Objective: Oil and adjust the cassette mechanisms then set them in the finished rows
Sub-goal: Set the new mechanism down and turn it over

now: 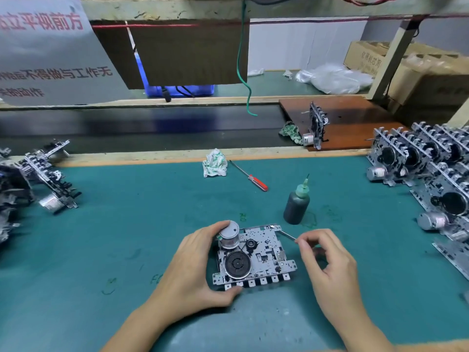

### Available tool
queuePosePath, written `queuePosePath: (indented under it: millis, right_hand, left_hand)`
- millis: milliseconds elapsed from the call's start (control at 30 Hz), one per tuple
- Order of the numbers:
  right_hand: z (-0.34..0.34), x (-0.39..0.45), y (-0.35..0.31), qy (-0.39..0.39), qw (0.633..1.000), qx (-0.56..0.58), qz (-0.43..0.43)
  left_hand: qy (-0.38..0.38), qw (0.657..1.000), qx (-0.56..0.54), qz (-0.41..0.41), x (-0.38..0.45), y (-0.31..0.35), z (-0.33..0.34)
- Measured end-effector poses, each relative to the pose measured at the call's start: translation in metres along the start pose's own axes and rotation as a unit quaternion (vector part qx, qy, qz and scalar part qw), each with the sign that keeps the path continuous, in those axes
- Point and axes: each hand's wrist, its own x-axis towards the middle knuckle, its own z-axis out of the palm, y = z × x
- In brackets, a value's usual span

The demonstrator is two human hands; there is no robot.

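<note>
From my feed, the left hand (195, 268) was curled round the cassette mechanism (253, 257), fingertips hooked over its silver motor can at the far-left corner and thumb braced under the near edge by the row of key tabs. The mechanism lay flat on the teal surface (127, 224), just below the middle of view. The right hand (327, 260) hovered at the mechanism's 3 o'clock, thumb and forefinger pinching a thin metal tool (288, 235); its tip reached the plate's far-right corner, though I could not tell whether it touched.

At the mechanism's 1 o'clock, near it, stood a dark oil bottle (296, 205) with a green needle spout. Farther off at 12 o'clock lay a red-handled screwdriver (250, 176) and, beside it, a crumpled white-and-green rag (214, 163). Finished mechanisms (431, 168) stood on edge in rows at 2 o'clock; a looser heap of mechanisms (45, 179) sat at 10 o'clock. One lone unit (316, 125) stood upright on a brown board (355, 123) beyond the surface's wooden edge.

The mechanism was stamped grey sheet metal, pierced with holes, carrying a dark round flywheel. The mat looked matte and scuffed with green marks.
</note>
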Motion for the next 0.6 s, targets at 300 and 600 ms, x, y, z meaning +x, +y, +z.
queuePosePath:
  millis: [300, 600]
  right_hand:
    - [-0.009, 0.011, -0.016, -0.204, 0.974, -0.07, -0.077]
    - [0.002, 0.056, -0.027, -0.43, 0.831, -0.316, -0.154]
  left_hand:
    - [-0.052, 0.994, -0.096, -0.026, 0.0, -0.011, 0.001]
    - [-0.079, 0.992, -0.102, -0.004, 0.001, -0.01, 0.0]
